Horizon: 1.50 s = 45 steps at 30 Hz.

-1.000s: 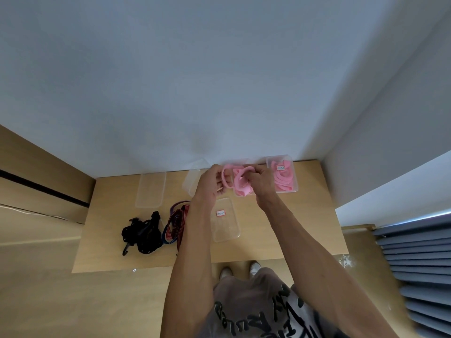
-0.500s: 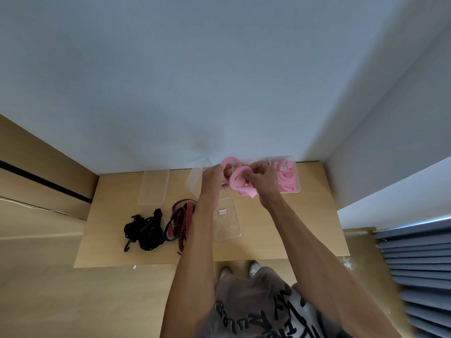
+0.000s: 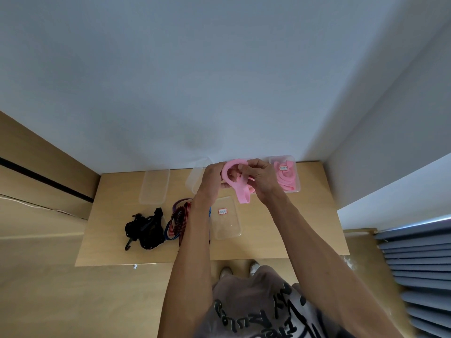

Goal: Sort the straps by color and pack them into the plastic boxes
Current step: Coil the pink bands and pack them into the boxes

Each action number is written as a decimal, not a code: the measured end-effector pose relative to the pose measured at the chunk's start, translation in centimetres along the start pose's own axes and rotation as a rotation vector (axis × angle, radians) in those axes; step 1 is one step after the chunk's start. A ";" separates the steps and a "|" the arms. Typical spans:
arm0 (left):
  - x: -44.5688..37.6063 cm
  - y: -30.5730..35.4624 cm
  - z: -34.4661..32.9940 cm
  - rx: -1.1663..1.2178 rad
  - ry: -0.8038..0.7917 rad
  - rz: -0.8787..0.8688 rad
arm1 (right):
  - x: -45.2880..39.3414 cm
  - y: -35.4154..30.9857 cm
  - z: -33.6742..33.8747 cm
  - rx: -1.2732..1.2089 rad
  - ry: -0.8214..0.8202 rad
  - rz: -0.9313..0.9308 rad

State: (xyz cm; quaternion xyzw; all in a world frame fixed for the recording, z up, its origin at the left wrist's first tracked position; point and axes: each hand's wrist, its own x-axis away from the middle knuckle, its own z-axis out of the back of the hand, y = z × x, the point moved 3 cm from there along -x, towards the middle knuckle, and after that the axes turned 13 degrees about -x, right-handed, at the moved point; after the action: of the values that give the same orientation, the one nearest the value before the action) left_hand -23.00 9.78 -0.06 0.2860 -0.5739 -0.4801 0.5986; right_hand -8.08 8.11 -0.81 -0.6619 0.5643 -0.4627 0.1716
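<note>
Both my hands hold a pink strap (image 3: pixel 238 185) above the back of the wooden table (image 3: pixel 305 228). My left hand (image 3: pixel 211 178) grips its looped left side and my right hand (image 3: pixel 262 179) pinches the right side; one end hangs down. Behind my right hand stands a clear box (image 3: pixel 294 162) with coiled pink straps in it. An open clear box with a red label (image 3: pixel 227 219) lies in front of my hands. Red-and-blue striped straps (image 3: pixel 179 219) lie beside my left forearm, and a heap of black straps (image 3: pixel 145 230) lies farther left.
A clear lid or box (image 3: pixel 155 186) lies at the back left, and another clear box (image 3: pixel 194 179) shows behind my left hand. A white wall rises just behind the table. My feet and the wooden floor show below the front edge; grey curtain folds (image 3: pixel 419 264) hang at right.
My hands have kept winding the pink strap, lifting it slightly toward the wall; the loop is now larger and a loose end hangs lower. The view has shifted a little.
</note>
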 end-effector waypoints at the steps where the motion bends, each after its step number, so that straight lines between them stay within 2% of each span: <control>1: 0.0 -0.1 -0.1 0.013 0.004 -0.001 | 0.0 0.0 0.1 0.000 0.023 0.005; 5: 0.2 0.0 -0.3 0.092 0.044 -0.017 | 0.2 0.3 0.2 -0.071 0.148 0.015; 9: 0.5 0.5 -0.9 0.037 0.068 -0.150 | 0.4 0.4 0.3 -0.087 0.173 0.035; 11: 0.5 0.5 -0.8 -0.007 0.125 -0.185 | 0.5 0.0 0.5 -0.002 0.171 0.077; 14: 0.6 0.9 -0.7 -0.040 0.177 -0.223 | 0.8 -0.9 0.8 0.285 0.106 0.163; 17: 0.7 1.6 -0.4 -0.051 0.160 -0.258 | 1.0 -2.1 0.3 0.489 -0.021 0.261; 19: 0.7 1.8 -0.4 -0.067 0.155 -0.264 | 1.1 -3.0 -0.4 0.530 -0.081 0.311; 22: 0.6 1.2 -0.7 0.001 0.113 -0.147 | 1.1 -3.8 -0.9 0.407 -0.044 0.287; 27: 1.9 -1.4 -1.8 -0.128 -0.189 -0.024 | 0.8 -4.7 -1.1 0.290 -0.006 0.277; 32: 2.1 -1.8 -2.7 -0.237 -0.205 -0.021 | 0.8 -4.8 -0.6 0.240 0.019 0.231; 42: 2.1 -0.8 -2.4 -0.033 -0.130 -0.094 | 1.1 -5.6 -0.1 0.283 -0.133 0.081; 45: 1.5 -0.3 -2.1 -0.063 -0.123 -0.104 | 1.1 -5.9 -0.4 0.309 -0.153 0.087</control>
State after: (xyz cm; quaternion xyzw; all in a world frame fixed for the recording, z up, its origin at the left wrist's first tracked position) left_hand -21.23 7.85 -0.02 0.2666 -0.5784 -0.5451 0.5451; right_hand -5.02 9.00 4.31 -0.6361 0.4997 -0.4842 0.3336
